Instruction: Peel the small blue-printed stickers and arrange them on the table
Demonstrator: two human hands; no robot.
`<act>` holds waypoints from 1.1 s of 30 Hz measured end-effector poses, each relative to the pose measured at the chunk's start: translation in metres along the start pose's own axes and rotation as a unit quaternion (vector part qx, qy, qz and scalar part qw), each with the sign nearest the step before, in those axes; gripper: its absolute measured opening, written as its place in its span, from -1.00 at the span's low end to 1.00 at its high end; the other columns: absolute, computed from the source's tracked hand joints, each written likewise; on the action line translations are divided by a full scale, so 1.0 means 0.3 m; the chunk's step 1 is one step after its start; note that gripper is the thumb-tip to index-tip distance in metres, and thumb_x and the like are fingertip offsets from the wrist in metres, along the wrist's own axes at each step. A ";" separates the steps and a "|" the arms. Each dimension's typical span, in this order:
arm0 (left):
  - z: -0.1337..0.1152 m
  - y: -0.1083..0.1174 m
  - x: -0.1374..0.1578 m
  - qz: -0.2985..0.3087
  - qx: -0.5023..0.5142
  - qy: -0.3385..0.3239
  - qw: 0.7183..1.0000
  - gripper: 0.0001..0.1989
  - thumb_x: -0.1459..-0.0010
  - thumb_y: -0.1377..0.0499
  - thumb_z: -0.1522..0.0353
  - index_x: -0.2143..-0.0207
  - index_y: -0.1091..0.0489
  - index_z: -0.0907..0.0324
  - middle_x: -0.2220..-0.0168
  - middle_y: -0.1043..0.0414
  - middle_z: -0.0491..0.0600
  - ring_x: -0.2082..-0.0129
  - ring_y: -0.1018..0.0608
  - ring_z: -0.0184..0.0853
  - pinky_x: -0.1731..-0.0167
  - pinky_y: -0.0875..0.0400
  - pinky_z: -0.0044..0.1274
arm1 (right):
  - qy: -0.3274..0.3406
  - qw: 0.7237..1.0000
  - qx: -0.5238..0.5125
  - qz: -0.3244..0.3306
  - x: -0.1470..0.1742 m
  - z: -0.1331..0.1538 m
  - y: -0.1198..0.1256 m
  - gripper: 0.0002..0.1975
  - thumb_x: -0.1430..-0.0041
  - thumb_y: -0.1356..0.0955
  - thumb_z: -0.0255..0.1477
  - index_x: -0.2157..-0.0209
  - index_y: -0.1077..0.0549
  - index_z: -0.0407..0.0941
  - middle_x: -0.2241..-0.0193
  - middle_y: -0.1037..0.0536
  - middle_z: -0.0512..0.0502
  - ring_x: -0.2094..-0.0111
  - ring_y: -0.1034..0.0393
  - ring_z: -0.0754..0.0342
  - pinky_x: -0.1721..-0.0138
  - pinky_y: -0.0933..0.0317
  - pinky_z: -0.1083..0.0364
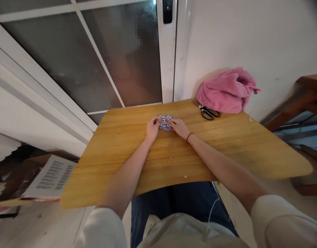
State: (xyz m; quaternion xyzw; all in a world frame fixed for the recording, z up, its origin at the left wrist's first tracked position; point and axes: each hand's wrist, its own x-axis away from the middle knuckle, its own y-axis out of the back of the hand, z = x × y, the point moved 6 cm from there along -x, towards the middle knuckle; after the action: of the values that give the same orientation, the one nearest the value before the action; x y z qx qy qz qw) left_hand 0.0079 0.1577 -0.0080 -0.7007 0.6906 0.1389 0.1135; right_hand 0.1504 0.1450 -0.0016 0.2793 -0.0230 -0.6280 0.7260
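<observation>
A small, flat piece with a blue-and-white pattern (164, 124) is between my hands, over the wooden table (117, 151). Whether it is fabric or paper, I cannot make out. My left hand (152, 128) pinches its left side, with the thumb on top. From the other side my right hand (180, 126) grips the right part, thumb and fingertips pressed together on it. A red cord bracelet (189, 137) circles my right wrist.
Black-handled scissors (209, 112) lie on the table to the right, against a pink plush bundle (226, 91). Behind the table stand a glazed door (137, 69) and a white wall. A printed cardboard box (51, 177) is at the lower left, wooden furniture (308, 93) at the right.
</observation>
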 end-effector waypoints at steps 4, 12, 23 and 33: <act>-0.014 0.041 -0.008 -0.036 0.032 -0.006 0.999 -0.67 -0.10 -0.14 0.16 0.56 -0.16 0.16 0.62 -0.10 -0.20 0.62 -0.20 -0.49 0.58 -0.09 -0.62 | -0.007 0.998 0.031 -0.061 0.003 0.005 0.041 -0.43 -0.14 -0.13 0.05 0.68 -0.15 -0.12 0.71 -0.19 0.06 0.61 -0.07 0.21 0.55 0.05 0.17; -0.017 0.013 -0.002 -0.008 0.035 0.013 0.999 -0.62 -0.05 -0.17 0.10 0.60 -0.20 0.18 0.69 -0.11 -0.20 0.70 -0.18 -0.52 0.67 -0.03 -0.62 | -0.097 0.974 0.132 -0.157 0.011 -0.020 0.101 -0.42 -0.17 -0.10 0.05 0.64 -0.29 -0.11 0.65 -0.34 -0.06 0.53 -0.22 0.09 0.46 0.00 0.12; -0.013 0.021 0.007 -0.006 0.020 0.025 0.999 -0.64 -0.03 -0.19 0.10 0.56 -0.23 0.18 0.71 -0.13 -0.23 0.73 -0.17 -0.54 0.70 -0.01 -0.63 | -0.046 0.985 0.130 -0.101 0.019 0.011 0.090 -0.47 -0.25 -0.06 -0.06 0.51 -0.38 -0.11 0.54 -0.43 -0.08 0.47 -0.27 0.09 0.41 -0.05 0.12; -0.027 0.008 0.019 0.004 -0.011 0.012 1.000 -0.66 -0.11 -0.10 0.11 0.54 -0.18 0.14 0.69 -0.13 -0.21 0.72 -0.20 -0.50 0.68 -0.08 -0.63 | 0.039 0.994 0.080 -0.062 0.006 0.039 0.045 -0.47 -0.19 -0.10 0.00 0.51 -0.34 -0.14 0.57 -0.31 0.01 0.50 -0.17 0.15 0.47 -0.04 0.17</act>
State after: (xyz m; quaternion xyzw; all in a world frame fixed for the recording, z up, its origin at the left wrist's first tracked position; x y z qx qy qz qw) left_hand 0.0058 0.1495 -0.0023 -0.7007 0.6931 0.1387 0.0971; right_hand 0.1586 0.1396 0.0135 0.3613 -0.0278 -0.6567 0.6614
